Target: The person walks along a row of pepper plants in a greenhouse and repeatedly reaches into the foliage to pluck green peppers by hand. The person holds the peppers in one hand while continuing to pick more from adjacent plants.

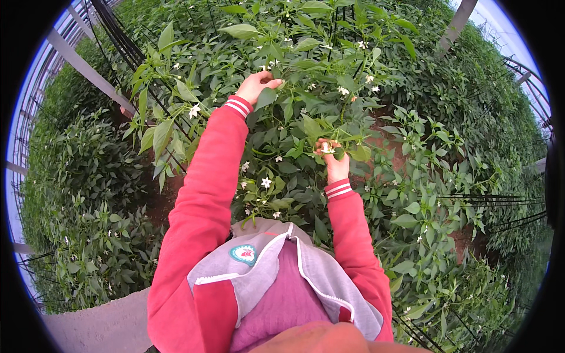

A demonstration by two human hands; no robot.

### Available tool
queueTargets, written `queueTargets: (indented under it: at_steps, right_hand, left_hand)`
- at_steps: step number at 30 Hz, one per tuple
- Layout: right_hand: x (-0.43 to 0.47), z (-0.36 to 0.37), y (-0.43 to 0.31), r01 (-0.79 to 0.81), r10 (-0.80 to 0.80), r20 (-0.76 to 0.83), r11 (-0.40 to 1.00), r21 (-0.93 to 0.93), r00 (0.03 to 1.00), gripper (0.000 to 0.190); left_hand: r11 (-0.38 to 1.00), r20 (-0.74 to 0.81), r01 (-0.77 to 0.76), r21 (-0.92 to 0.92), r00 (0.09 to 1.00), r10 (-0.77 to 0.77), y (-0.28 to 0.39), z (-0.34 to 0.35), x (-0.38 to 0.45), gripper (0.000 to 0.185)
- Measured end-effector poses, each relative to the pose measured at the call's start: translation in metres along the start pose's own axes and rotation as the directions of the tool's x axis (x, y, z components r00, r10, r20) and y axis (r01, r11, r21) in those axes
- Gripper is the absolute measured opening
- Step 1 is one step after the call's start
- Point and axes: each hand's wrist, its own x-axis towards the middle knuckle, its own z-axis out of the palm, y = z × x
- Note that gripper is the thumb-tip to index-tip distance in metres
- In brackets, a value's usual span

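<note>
Tall green pepper plants with white flowers stand in front of me. My left hand (pixel 257 86) is at the upper middle, its thumb and fingers brought together at a stem beside small white flowers (pixel 272 64); leaves hide what lies between the fingertips. Lower and to the right, my right hand (pixel 333 156) has its fingers curled around a leafy shoot, with a white flower (pixel 327 148) at the fingers and a leaf (pixel 360 153) beside them. A larger white flower (pixel 266 182) hangs on the foliage between my forearms.
Dark support strings (pixel 121 39) run down through the plants at the upper left. A pale post (pixel 84 66) slants beside them, and another post (pixel 459 24) stands at the upper right. Reddish soil (pixel 390 145) shows between rows. A grey concrete ledge (pixel 101 322) lies at the lower left.
</note>
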Motion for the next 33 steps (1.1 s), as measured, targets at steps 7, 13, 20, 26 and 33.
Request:
queueTargets:
  at_steps: [7, 13, 20, 26, 33]
  right_hand:
    - [0.001, -0.008, -0.01, -0.044, 0.038, -0.076, 0.996, -0.078, 0.996, 0.018]
    - [0.004, -0.026, -0.009, -0.071, 0.067, -0.197, 0.997, -0.012, 0.978, 0.02]
    - [0.009, -0.071, -0.013, -0.049, 0.189, -0.506, 0.96, 0.277, 0.842, 0.021]
    - [0.002, -0.094, -0.014, -0.05, 0.2, -0.519, 0.956, 0.288, 0.831, 0.025]
    - [0.007, -0.075, -0.026, -0.083, 0.158, -0.476, 0.981, 0.175, 0.865, 0.031]
  left_hand:
    - [0.991, -0.09, 0.039, -0.126, 0.995, -0.05, -0.007, -0.002, 0.004, 0.038]
    - [0.977, -0.265, -0.056, -0.207, 0.964, -0.001, -0.017, 0.005, 0.007, 0.04]
    - [0.973, -0.55, -0.225, -0.057, 0.82, 0.157, 0.0, 0.018, -0.015, 0.039]
    - [0.895, -0.499, -0.268, -0.357, 0.865, 0.06, 0.015, 0.013, -0.029, 0.039]
    - [0.928, -0.104, -0.363, -0.079, 0.929, 0.354, 0.08, 0.032, -0.077, 0.028]
